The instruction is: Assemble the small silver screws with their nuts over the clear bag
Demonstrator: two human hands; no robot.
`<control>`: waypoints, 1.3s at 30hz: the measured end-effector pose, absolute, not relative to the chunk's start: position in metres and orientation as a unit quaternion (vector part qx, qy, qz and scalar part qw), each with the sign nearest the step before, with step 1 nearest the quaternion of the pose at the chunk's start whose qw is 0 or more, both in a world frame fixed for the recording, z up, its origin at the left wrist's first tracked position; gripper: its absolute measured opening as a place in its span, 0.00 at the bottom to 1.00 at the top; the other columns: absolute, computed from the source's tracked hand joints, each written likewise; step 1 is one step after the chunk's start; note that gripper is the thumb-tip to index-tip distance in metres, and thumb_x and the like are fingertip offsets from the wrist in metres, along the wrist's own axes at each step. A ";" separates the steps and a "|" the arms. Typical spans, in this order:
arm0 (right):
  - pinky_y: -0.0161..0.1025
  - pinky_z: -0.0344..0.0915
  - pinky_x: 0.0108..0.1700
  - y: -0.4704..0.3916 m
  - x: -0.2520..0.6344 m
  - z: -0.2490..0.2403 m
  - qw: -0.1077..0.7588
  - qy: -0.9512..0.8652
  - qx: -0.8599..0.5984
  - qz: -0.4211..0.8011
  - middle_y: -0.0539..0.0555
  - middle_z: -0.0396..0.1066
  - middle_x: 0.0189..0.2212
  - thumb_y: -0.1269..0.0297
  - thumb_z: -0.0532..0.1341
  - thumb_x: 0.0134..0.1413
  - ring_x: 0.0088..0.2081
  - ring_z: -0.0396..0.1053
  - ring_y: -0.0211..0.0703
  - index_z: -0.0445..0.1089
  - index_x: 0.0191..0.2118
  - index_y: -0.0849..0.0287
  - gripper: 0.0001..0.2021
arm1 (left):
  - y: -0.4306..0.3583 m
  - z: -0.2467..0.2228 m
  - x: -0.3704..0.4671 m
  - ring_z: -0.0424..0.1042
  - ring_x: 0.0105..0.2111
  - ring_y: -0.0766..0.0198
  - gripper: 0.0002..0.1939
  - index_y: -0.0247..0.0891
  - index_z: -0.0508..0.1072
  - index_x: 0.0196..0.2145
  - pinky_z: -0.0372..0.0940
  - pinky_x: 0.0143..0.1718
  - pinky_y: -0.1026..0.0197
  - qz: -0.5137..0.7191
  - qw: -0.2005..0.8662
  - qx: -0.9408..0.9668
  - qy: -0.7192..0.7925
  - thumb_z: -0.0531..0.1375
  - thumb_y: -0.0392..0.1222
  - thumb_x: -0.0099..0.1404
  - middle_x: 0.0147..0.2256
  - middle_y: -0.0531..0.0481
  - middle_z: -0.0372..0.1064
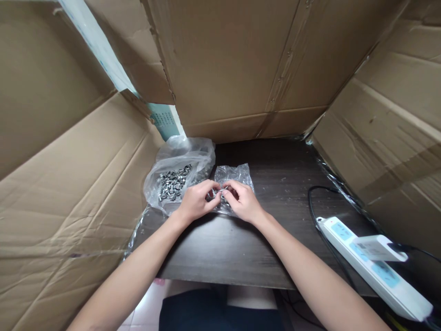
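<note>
A small, thin, silvery metal piece (222, 189) is pinched between the fingertips of the left hand (197, 201) and the right hand (244, 202), above a small, crinkled, clear plastic bag (237, 173); its exact shape is too small to be told. It could be dropped if either pinch were loosened, and might be lost among the bag's folds. Beside the left hand, small silvery metal fasteners (172, 185) are held in a larger translucent plastic bag (151, 186); they could be spilled if its soft rim were snagged by a wrist. Both bags are borne by a dark, wood-grained tabletop (227, 248), with a long white power strip (365, 262) at the right. Beyond, the surface is enclosed by creased brown cardboard panels (227, 59).
</note>
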State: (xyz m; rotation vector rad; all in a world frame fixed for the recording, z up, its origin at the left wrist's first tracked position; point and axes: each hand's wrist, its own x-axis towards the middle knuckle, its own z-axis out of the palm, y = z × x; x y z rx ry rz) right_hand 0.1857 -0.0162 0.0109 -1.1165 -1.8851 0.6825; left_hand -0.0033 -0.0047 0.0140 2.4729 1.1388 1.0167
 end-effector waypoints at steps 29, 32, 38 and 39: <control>0.36 0.58 0.31 -0.015 0.185 0.006 0.413 -0.757 -0.428 0.271 0.47 0.65 0.24 0.65 0.58 0.61 0.25 0.62 0.38 0.70 0.39 0.58 0.05 | -0.004 0.011 -0.004 0.72 0.28 0.68 0.05 0.37 0.72 0.40 0.65 0.31 0.65 0.351 0.120 0.848 0.379 0.59 0.38 0.66 0.34 0.51 0.73; 0.36 0.58 0.32 -0.016 0.185 0.005 0.412 -0.762 -0.424 0.265 0.47 0.65 0.24 0.66 0.58 0.60 0.26 0.62 0.38 0.70 0.40 0.58 0.05 | -0.004 0.012 -0.004 0.72 0.28 0.68 0.05 0.38 0.72 0.39 0.65 0.31 0.65 0.352 0.120 0.848 0.377 0.59 0.38 0.66 0.34 0.51 0.73; 0.36 0.58 0.32 -0.015 0.185 0.005 0.400 -0.767 -0.425 0.266 0.49 0.67 0.25 0.65 0.56 0.63 0.27 0.63 0.38 0.70 0.33 0.58 0.07 | -0.004 0.012 -0.004 0.72 0.28 0.68 0.05 0.37 0.72 0.39 0.65 0.31 0.65 0.344 0.125 0.849 0.381 0.58 0.38 0.66 0.34 0.51 0.73; 0.36 0.58 0.32 -0.015 0.185 0.005 0.400 -0.766 -0.426 0.267 0.49 0.67 0.25 0.65 0.57 0.63 0.27 0.63 0.38 0.70 0.33 0.57 0.08 | -0.004 0.011 -0.004 0.72 0.28 0.68 0.05 0.37 0.72 0.39 0.65 0.31 0.65 0.344 0.125 0.849 0.382 0.58 0.38 0.66 0.34 0.51 0.73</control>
